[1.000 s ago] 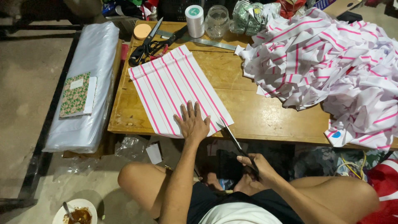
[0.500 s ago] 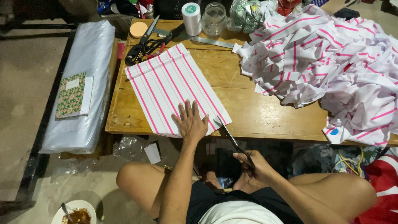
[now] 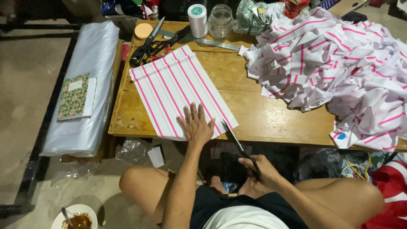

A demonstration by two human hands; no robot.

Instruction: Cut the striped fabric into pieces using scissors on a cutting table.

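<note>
While you sit cross-legged on the floor before a low wooden desk (image 3: 263, 114), your left hand (image 3: 197, 125) lies flat, fingers spread, on the near edge of a white sheet with pink stripes (image 3: 178, 91). That hand grasps nothing; it only presses the sheet down. The sheet lies slantwise on the left half of the desk, its near corner reaching the front edge.

Your right hand (image 3: 265, 171) is below the desk edge, above your lap, its grip closed around the handles of a pair of scissors (image 3: 239, 146). The blades point up and to the left, their tip at the sheet's near right corner; whether the blades are parted cannot be told.

A large heap of cut pink-striped strips (image 3: 335, 63) covers the right side of the desk. At the far edge stand a spool of white thread (image 3: 197, 20) and a clear glass jar (image 3: 220, 21), with a metal ruler (image 3: 212, 41) lying near them. A second pair of black-handled shears (image 3: 148, 44) rests just beyond the sheet's far left corner.

To the left of the desk lies a long plastic-wrapped roll (image 3: 91, 80) with a green patterned notebook (image 3: 75, 96) on top. On the floor at lower left sits a white plate with brown sauce (image 3: 76, 218).
</note>
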